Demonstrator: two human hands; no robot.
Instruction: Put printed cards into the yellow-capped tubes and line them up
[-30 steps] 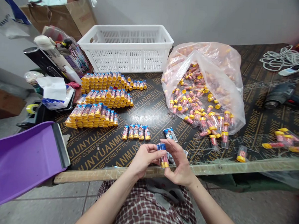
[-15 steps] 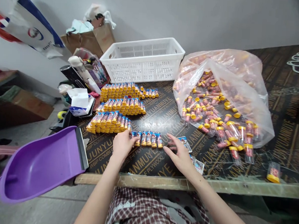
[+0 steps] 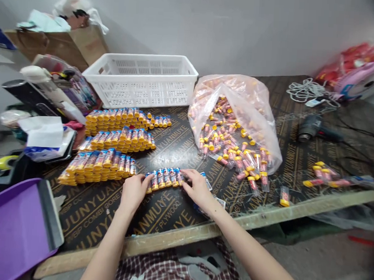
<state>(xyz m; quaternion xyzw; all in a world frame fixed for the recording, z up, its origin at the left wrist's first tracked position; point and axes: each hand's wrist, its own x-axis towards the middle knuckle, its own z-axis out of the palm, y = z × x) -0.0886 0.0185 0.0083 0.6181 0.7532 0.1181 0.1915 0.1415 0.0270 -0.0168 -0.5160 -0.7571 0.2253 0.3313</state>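
"Looking at the row of labelled tubes (image 3: 164, 178), where does it lie from the hands?"

"Squarely between them, flat on the counter (image 3: 157, 222). The left hand (image 3: 136, 190) is at one end, the right hand (image 3: 198, 187) at the other, so neither is clearly nearer."

"And which way does each tube point?"

"Away from the person, yellow end close, blue end far. The row itself runs crosswise, roughly along the wooden front edge (image 3: 182, 238). So the hands face the sides of the outer tubes, not their ends."

"How are the hands shaped?"

"The right has thumb and forefinger a little parted at the rightmost tube (image 3: 180, 177). The left has its thumb by the leftmost tube (image 3: 148, 185); its other fingers are partly hidden, so I can't tell whether it pinches anything."

"What's around them?"

"Stacked tubes (image 3: 98, 166) beyond the left hand, printed slips (image 3: 219, 201) beside the right, and a plastic bag (image 3: 240, 87) of pink-filled tubes (image 3: 217, 137) farther off, to the right."
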